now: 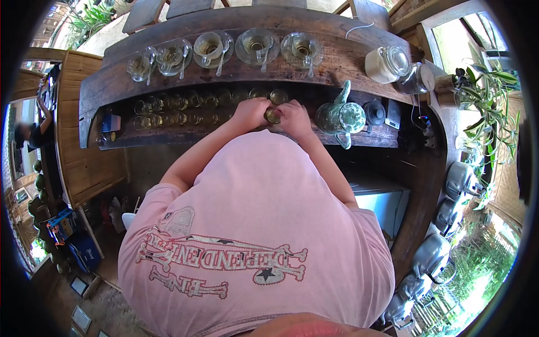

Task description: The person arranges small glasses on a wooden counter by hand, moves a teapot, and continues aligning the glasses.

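Observation:
On the lower shelf of the wooden counter, both hands meet around a small glass cup [273,115]. My left hand [252,113] has its fingers closed at the cup's left side. From the right, my right hand [294,117] grips the same cup with bent fingers. Just behind them another glass [278,96] stands on the shelf. Two rows of similar glasses [179,101] stretch away to the left. The fingertips are small and partly hidden by the cup.
Several glass cups on saucers with spoons [257,47] line the upper counter [342,62]. Right of my hands stands a green speckled pitcher [352,117], with a dark pot [374,112] beside it. Lidded jars [387,64] are at the upper right. A person [40,132] is at the far left.

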Demonstrator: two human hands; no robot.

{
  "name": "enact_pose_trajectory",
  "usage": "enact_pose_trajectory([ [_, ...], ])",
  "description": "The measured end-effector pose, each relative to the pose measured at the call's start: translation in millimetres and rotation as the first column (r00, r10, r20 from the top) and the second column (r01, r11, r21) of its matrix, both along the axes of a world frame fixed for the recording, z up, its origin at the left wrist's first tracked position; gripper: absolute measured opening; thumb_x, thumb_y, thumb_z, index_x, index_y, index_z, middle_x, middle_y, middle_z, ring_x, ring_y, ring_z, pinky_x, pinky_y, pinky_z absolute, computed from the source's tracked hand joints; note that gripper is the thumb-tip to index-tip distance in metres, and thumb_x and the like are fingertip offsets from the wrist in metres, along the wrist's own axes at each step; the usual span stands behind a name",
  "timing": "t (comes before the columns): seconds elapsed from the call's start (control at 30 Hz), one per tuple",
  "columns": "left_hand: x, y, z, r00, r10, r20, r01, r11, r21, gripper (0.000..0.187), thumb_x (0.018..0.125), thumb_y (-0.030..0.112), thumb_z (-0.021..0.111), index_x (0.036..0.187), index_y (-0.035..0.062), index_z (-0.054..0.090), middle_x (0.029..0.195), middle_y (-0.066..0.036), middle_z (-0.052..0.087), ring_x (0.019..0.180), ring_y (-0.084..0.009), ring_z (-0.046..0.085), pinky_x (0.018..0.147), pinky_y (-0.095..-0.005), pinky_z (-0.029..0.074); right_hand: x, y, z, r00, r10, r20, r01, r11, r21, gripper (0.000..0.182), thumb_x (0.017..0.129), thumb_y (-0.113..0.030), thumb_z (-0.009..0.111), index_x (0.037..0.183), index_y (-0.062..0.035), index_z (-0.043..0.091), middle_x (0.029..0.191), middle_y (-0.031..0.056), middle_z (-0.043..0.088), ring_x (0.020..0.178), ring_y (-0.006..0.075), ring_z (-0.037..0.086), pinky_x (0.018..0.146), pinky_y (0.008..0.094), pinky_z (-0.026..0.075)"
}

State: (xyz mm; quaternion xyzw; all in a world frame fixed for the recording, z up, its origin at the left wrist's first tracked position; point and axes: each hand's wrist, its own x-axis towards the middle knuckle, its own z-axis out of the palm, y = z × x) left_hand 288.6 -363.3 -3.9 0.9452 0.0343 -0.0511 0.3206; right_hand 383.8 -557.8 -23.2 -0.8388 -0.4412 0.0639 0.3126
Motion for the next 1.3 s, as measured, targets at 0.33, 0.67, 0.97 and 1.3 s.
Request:
enact_pose_trajectory([
  [0.33, -1.5, 1.1, -2.3, 0.999, -0.004, 0.039, 0.005, 1.0, -0.014, 0.048, 0.072, 0.033, 0.09, 0.113, 0.0125, 0.077, 0.111, -0.01, 0.076, 0.107, -0.0355, 0.074, 0.088, -0.0481, 0.059, 3.2, -1.2, 5.0, 0.999, 0.022, 0.025, -0.022, 1.0, 0.007, 0.005, 0.088, -0.017, 0.074, 0.088, -0.0142, 0.079, 0.092, 0.0018, 0.078, 0.095, 0.0281, 0.07, 0.08, 0.0494, 0.056],
  [0.67, -2.7, 0.2, -2.5, 0.998, 0.001, 0.06, 0.001, 0.999, -0.041, 0.047, 0.073, 0.036, 0.091, 0.11, 0.0112, 0.076, 0.11, -0.011, 0.076, 0.105, -0.0361, 0.074, 0.088, -0.0488, 0.059, 5.0, -0.7, 3.5, 0.999, -0.037, 0.003, 0.037, 0.999, 0.029, 0.008, 0.089, -0.018, 0.074, 0.092, -0.0144, 0.08, 0.094, 0.0026, 0.079, 0.095, 0.0291, 0.071, 0.081, 0.0489, 0.057],
  [0.97, -2.4, -0.3, -1.4, 0.999, 0.006, 0.05, -0.004, 0.999, -0.037, 0.046, 0.073, 0.036, 0.091, 0.109, 0.0111, 0.076, 0.11, -0.011, 0.076, 0.105, -0.0366, 0.073, 0.087, -0.0493, 0.059, 2.3, 1.2, 8.4, 0.999, -0.045, -0.003, 0.045, 0.999, 0.018, 0.005, 0.089, -0.019, 0.075, 0.089, -0.0144, 0.078, 0.091, 0.0023, 0.076, 0.095, 0.0287, 0.071, 0.081, 0.0516, 0.056],
  [1.3, -1.9, -0.7, -0.9, 1.0, -0.001, 0.028, 0.001, 1.0, -0.018, 0.045, 0.074, 0.036, 0.09, 0.11, 0.0123, 0.077, 0.11, -0.011, 0.076, 0.106, -0.0362, 0.073, 0.088, -0.0489, 0.059, 2.4, 3.2, 19.1, 1.0, -0.027, 0.007, 0.027, 0.999, 0.026, 0.008, 0.089, -0.017, 0.078, 0.093, -0.0107, 0.08, 0.092, 0.0061, 0.077, 0.091, 0.0323, 0.07, 0.08, 0.0487, 0.057],
])
